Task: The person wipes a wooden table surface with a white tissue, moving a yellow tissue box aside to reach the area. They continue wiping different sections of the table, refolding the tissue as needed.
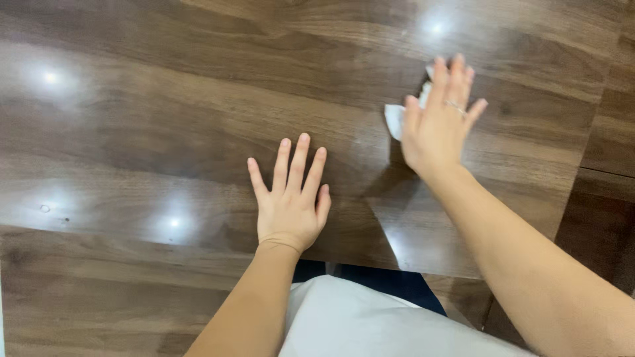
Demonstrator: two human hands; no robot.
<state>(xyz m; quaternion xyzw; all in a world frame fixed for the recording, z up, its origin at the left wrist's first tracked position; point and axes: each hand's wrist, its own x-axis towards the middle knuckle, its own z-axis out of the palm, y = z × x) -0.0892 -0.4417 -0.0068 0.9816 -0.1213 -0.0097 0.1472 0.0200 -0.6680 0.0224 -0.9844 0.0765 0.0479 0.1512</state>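
1. Left hand [291, 201]: flat on the table [132, 132], palm down, fingers spread a bit & pointing away from the near edge. Holds nothing. Sits just in from the near edge, roughly mid-width.
2. Right hand [440, 119]: also palm down, fingers stretched out, pressing on a white cloth [395, 119]. Not clenched around it, just laid flat on top. Thin ring [456, 106] on one finger.
3. Hands are apart, left one nearer the near edge, right one farther in & toward the right edge.
4. White cloth: mostly hidden under the right hand; a crumpled bit sticks out at the thumb side, another small bit by the fingertips. Lies on the table, right half, closer to the right edge than the left.
5. Table: dark wood grain, glossy top w/ several bright light spots reflected on it.
6. Below the near edge: wood-look floor [99, 297], plus white clothing [357, 317] & a bit of dark blue [397, 284] beneath the table edge, between the two forearms.
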